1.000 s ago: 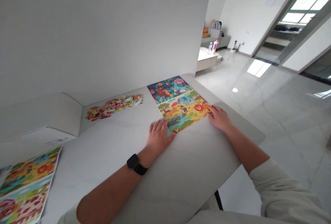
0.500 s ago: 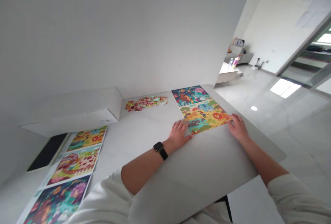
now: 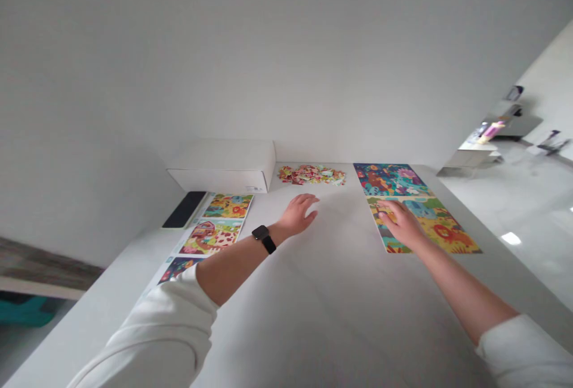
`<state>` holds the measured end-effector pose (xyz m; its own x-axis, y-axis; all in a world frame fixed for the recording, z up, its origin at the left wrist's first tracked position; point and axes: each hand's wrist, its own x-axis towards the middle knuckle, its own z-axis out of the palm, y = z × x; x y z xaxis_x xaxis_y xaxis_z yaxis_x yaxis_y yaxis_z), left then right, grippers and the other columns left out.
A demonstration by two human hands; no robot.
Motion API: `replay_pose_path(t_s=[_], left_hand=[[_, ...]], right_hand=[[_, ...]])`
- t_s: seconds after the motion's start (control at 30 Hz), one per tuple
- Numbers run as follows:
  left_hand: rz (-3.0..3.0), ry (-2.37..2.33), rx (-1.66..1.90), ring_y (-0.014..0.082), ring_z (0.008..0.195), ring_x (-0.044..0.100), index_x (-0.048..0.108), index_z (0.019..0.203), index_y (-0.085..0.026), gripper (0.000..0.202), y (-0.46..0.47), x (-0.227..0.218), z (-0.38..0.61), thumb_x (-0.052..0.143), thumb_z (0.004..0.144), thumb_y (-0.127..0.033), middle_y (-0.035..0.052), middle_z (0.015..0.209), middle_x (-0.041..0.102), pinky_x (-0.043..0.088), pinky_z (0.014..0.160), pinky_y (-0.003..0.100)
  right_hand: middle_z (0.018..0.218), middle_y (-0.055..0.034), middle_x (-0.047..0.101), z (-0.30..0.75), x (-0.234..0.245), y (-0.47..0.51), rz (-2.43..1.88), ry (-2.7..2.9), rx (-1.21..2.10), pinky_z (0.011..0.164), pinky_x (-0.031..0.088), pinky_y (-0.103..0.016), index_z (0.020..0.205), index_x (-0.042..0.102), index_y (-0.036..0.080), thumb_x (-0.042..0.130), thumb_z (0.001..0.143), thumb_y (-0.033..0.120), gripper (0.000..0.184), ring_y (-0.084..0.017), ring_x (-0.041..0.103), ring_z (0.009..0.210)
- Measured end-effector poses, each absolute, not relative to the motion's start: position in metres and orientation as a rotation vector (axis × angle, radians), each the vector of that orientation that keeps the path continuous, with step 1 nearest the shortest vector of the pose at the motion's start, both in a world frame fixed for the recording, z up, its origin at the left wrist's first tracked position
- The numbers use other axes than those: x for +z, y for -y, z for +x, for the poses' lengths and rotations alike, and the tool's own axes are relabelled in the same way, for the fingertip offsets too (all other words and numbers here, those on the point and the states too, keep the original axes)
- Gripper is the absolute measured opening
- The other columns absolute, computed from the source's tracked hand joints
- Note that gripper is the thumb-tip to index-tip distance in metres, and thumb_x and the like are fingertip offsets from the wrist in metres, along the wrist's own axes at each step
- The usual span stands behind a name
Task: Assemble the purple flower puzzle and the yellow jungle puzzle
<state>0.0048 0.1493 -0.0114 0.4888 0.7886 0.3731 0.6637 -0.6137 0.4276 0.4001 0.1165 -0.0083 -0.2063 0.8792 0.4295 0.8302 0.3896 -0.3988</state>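
L hand (image 3: 299, 215) was open, empty, fingers spread, reaching twd the loose puzzle-piece pile (image 3: 312, 174) by the back wall; R hand (image 3: 400, 223) lay flat, gripping nothing, on the finished puzzle (image 3: 430, 221); prob. piece-fetching step, next needing a pinch on one piece.

I sit in a home living space: a smooth white table (image 3: 313, 316) against a plain white wall (image 3: 224, 48), glossy pale floor tiles (image 3: 528, 209), and a low white side table (image 3: 465, 158) with bottles beyond.
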Motion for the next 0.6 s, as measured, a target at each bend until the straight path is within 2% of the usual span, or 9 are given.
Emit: replay_pose_path(t_s=[0.3, 0.43, 0.6], left_hand=[[2.383, -1.657, 0.774, 0.0297, 0.14, 0.06, 0.067, 0.143, -0.02, 0.042, -0.249, 0.008, -0.033, 0.058, 0.105, -0.032, 0.0136, 0.145, 0.07, 0.046, 0.123, 0.048], [2.382, -1.73, 0.702, 0.0313, 0.137, 0.061, 0.069, 0.141, -0.018, 0.042, -0.291, 0.001, -0.027, 0.058, 0.105, -0.037, 0.015, 0.145, 0.07, 0.046, 0.122, 0.047], [2.416, -1.802, 0.524, 0.0369, 0.147, 0.054, 0.066, 0.149, -0.024, 0.05, -0.33, -0.015, -0.018, 0.054, 0.108, -0.049, 0.0147, 0.162, 0.06, 0.039, 0.125, 0.057]], right_hand=[[0.141, -0.0157, 0.07, 0.293, -0.009, -0.266, -1.431, 2.308, 0.09, 0.122, 0.047, -0.053, 0.142, 0.069, 0.022, 0.053, 0.104, 0.033, 0.043, -0.033, 0.061, 0.138], [0.15, -0.0182, 0.065, 0.269, -0.018, -0.314, -1.517, 2.355, 0.026, 0.123, 0.044, -0.051, 0.149, 0.065, 0.018, 0.054, 0.107, 0.041, 0.049, -0.035, 0.057, 0.142], [0.163, -0.0192, 0.057, 0.247, -0.029, -0.347, -1.54, 2.434, 0.031, 0.128, 0.037, -0.055, 0.159, 0.057, 0.018, 0.055, 0.108, 0.056, 0.064, -0.038, 0.051, 0.15]])
